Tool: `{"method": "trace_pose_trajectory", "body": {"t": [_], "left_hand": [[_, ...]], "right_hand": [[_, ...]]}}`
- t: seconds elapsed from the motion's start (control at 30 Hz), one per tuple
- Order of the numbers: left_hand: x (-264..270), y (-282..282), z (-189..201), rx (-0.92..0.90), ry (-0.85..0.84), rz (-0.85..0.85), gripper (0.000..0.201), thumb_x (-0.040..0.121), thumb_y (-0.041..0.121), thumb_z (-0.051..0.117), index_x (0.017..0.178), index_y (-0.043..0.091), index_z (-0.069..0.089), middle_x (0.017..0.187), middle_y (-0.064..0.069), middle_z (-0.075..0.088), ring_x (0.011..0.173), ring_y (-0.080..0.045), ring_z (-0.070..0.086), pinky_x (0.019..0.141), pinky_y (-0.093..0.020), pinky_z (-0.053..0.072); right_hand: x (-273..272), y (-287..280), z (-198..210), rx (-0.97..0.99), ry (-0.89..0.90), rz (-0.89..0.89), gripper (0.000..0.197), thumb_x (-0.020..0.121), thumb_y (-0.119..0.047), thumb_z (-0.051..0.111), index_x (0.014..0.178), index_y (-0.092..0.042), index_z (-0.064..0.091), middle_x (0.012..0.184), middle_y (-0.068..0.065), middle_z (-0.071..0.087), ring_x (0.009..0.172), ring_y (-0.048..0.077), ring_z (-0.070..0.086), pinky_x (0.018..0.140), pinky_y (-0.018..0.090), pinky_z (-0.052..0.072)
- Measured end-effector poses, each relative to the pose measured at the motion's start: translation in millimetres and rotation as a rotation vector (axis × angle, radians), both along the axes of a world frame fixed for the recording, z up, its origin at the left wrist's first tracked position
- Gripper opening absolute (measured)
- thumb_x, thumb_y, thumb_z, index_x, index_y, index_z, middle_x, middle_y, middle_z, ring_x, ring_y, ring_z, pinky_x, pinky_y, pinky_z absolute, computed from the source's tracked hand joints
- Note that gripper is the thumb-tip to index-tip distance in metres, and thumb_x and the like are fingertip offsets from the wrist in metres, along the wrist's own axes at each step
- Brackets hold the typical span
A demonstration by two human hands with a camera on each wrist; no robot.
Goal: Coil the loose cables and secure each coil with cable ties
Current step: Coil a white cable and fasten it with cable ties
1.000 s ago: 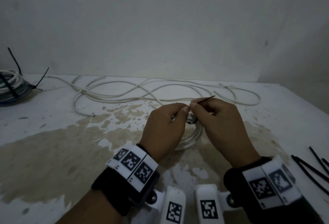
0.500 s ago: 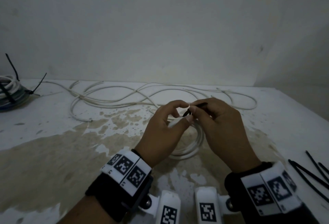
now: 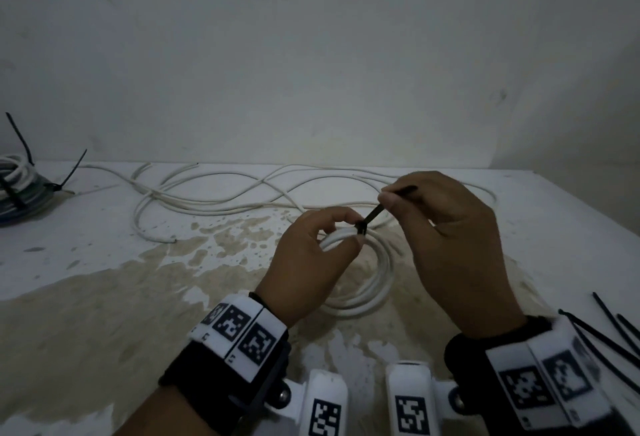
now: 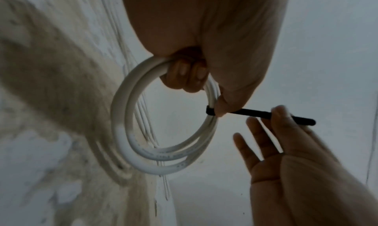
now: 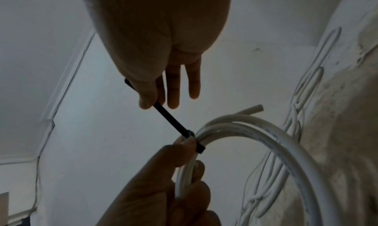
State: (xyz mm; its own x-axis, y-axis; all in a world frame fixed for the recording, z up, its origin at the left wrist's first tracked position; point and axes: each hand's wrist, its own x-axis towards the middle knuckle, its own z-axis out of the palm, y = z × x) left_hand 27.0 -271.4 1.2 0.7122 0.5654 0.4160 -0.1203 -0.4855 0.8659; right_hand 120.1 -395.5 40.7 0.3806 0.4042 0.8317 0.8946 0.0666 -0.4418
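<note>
A white cable coil [image 3: 375, 273] [image 4: 131, 140] [image 5: 282, 152] is held above the stained table. My left hand [image 3: 311, 259] [image 4: 194, 77] [image 5: 163, 173] grips the coil's top, fingers curled round the strands right beside a black cable tie [image 3: 370, 219] [image 4: 251, 112] [image 5: 171, 119] looped round them. My right hand [image 3: 446, 228] [image 4: 286, 132] [image 5: 151, 93] pinches the tie's tail between thumb and forefinger, up and right of the coil; its other fingers are spread straight. The tail is stretched taut from the tie's head.
Loose white cables [image 3: 242, 193] [image 5: 306, 100] lie tangled along the back of the table [image 3: 104, 297]. A finished coil with black ties [image 3: 17, 190] sits at the far left. Several spare black ties [image 3: 609, 328] lie at the right edge. A wall stands behind.
My right hand has pulled the tie's tail up and to the right, away from the left hand. The loop has drawn tight round the coil, which the left hand has kept holding.
</note>
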Motion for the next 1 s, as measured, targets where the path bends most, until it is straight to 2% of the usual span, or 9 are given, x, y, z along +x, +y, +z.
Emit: {"method": "trace_pose_trajectory", "body": {"t": [0.17,0.23,0.33,0.43,0.53,0.67,0.77,0.87,1.0], "left_hand": [[-2,0,1,-0.104,0.006,-0.034,0.014,0.083,0.019,0.069,0.088,0.032,0.068,0.075,0.023,0.059,0.061,0.005,0.052,0.052,-0.010,0.037],[-1,-2,1,-0.197,0.002,-0.072,0.012,0.084,0.018,0.067,0.093,0.026,0.067,0.080,0.014,0.056,0.052,0.002,0.047,0.050,-0.014,0.035],[-1,-4,4,-0.357,0.027,-0.178,0.008,0.090,0.010,0.059,0.096,0.014,0.060,0.076,0.002,0.053,0.046,-0.005,0.043,0.047,-0.021,0.035],[-1,-4,4,-0.209,0.058,-0.179,0.007,0.094,0.014,0.055,0.094,0.009,0.060,0.066,-0.004,0.057,0.047,-0.013,0.050,0.050,-0.027,0.045],[2,-3,0,-0.127,0.088,-0.112,0.011,0.096,0.022,0.052,0.089,0.015,0.057,0.059,0.006,0.055,0.047,-0.014,0.049,0.051,-0.030,0.044],[3,-1,-5,-0.147,0.119,-0.151,0.009,0.098,0.024,0.046,0.091,0.023,0.051,0.054,0.016,0.051,0.044,-0.010,0.036,0.050,-0.029,0.033],[1,-5,-2,-0.147,0.123,-0.209,0.011,0.099,0.025,0.044,0.105,0.032,0.048,0.065,0.018,0.058,0.041,-0.006,0.034,0.045,-0.022,0.031],[0,-4,-4,-0.056,0.093,-0.160,0.011,0.096,0.032,0.047,0.104,0.037,0.054,0.087,0.006,0.062,0.044,0.000,0.042,0.047,-0.018,0.033],[1,-3,-4,0.012,0.077,-0.108,0.007,0.094,0.032,0.051,0.098,0.034,0.057,0.098,-0.006,0.060,0.047,0.000,0.044,0.050,-0.020,0.034]], "right_hand": [[1,6,-9,-0.171,0.374,0.181,0.012,0.085,-0.018,0.066,0.083,-0.029,0.064,0.078,-0.015,0.067,0.080,-0.003,0.062,0.072,0.013,0.046],[6,8,-15,-0.274,0.272,0.128,0.012,0.085,-0.019,0.067,0.085,-0.032,0.066,0.081,-0.018,0.066,0.083,-0.001,0.063,0.074,0.016,0.049],[13,9,-21,-0.244,0.113,0.023,0.009,0.085,-0.014,0.066,0.085,-0.021,0.072,0.079,-0.014,0.064,0.082,0.000,0.059,0.073,0.004,0.042],[17,10,-22,-0.178,0.052,0.012,0.012,0.080,-0.013,0.062,0.082,-0.013,0.074,0.076,-0.013,0.062,0.078,-0.009,0.057,0.072,0.000,0.039],[17,12,-26,-0.203,-0.008,0.028,0.011,0.078,-0.006,0.064,0.075,-0.012,0.072,0.075,-0.015,0.059,0.077,-0.016,0.053,0.073,0.000,0.036],[16,15,-28,-0.230,-0.004,0.053,0.014,0.079,-0.003,0.066,0.076,-0.014,0.073,0.075,-0.011,0.061,0.076,-0.003,0.058,0.068,0.011,0.045],[13,14,-27,-0.213,0.074,0.060,0.014,0.080,-0.001,0.067,0.079,-0.014,0.074,0.074,-0.008,0.066,0.075,0.005,0.062,0.068,0.018,0.049],[10,12,-24,-0.190,0.074,0.059,0.012,0.081,-0.005,0.065,0.081,-0.013,0.073,0.075,-0.009,0.065,0.078,0.003,0.061,0.069,0.005,0.043],[11,12,-21,-0.186,-0.004,0.039,0.009,0.082,-0.012,0.063,0.082,-0.013,0.073,0.077,-0.008,0.059,0.076,0.000,0.053,0.071,0.001,0.036]]}}
